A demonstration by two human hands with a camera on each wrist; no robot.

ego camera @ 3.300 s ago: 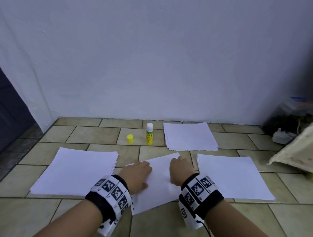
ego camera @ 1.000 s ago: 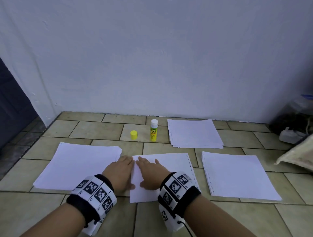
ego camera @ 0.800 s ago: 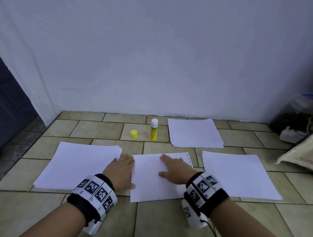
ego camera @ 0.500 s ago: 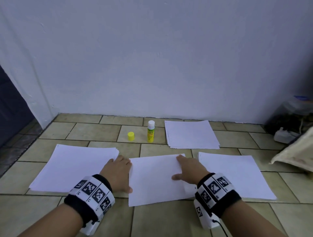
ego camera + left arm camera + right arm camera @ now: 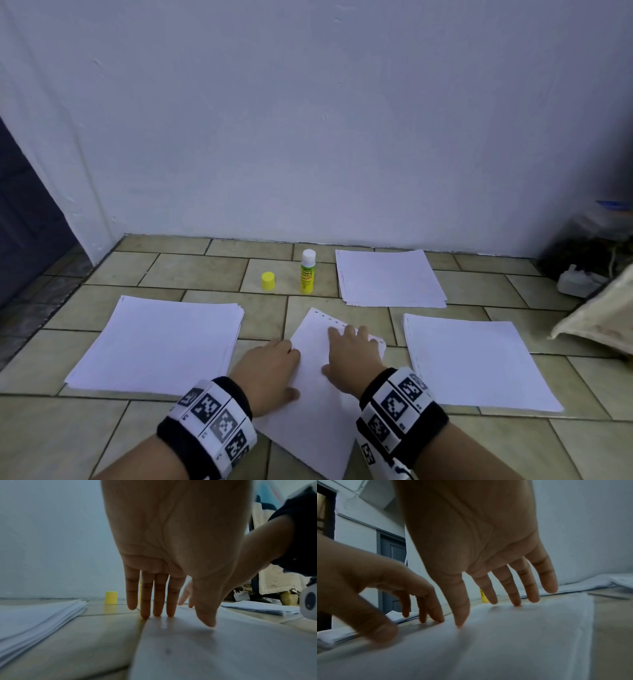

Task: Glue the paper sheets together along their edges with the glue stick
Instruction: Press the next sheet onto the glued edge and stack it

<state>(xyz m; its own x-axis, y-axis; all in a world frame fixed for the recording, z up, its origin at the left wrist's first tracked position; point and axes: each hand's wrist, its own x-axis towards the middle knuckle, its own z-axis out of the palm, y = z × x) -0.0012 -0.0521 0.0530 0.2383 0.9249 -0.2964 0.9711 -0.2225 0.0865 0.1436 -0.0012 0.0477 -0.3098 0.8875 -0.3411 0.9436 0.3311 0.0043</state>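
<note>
A white sheet with a perforated far edge lies skewed on the tiled floor between my hands. My left hand presses its left edge with straight fingers. My right hand lies flat on its far part, its spread fingertips touching the paper. The uncapped glue stick stands upright near the wall, with its yellow cap just to its left. Neither hand holds anything.
Stacks of white paper lie at the left, the right and the back right. A beige sack and dark clutter with a white plug sit at the far right. A white wall rises behind.
The middle sheet has turned clockwise from nearly square to skewed. My right hand moved from the sheet's right side to its far edge. My left hand stayed at the left edge.
</note>
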